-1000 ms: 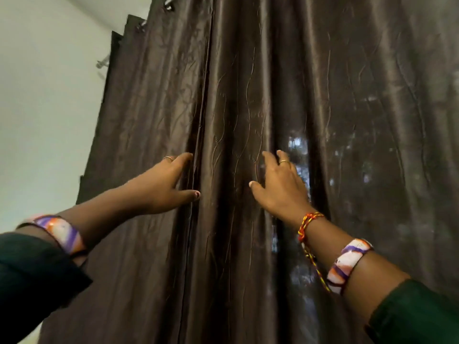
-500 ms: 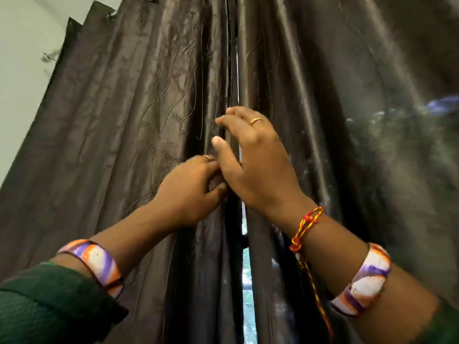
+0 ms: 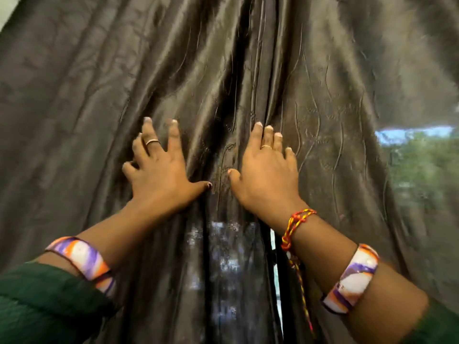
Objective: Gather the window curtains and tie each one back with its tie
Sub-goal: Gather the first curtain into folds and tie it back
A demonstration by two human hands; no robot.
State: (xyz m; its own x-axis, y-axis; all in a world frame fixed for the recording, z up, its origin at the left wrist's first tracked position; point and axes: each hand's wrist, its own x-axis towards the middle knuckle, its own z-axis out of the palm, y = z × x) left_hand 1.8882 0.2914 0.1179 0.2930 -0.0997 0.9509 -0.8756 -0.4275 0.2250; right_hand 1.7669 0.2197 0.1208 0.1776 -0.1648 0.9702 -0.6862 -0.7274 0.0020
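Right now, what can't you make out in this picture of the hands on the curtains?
- Curtain ties: none shows in the head view.
- Curtain rod: cut off by the top edge.
- Window: behind the dark brown satin curtains; only blurred greenery shows through.
- Palms of the left hand and right hand: turned away against the cloth.

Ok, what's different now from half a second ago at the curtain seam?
Both hands have let go of the curtain edges they were pinching together at the seam and moved apart. The left hand now rests on the left curtain with fingers spread, the right hand lies flat on the right curtain. Unchanged: the curtains hang closed, with only a thin gap low down, and no tie shows.
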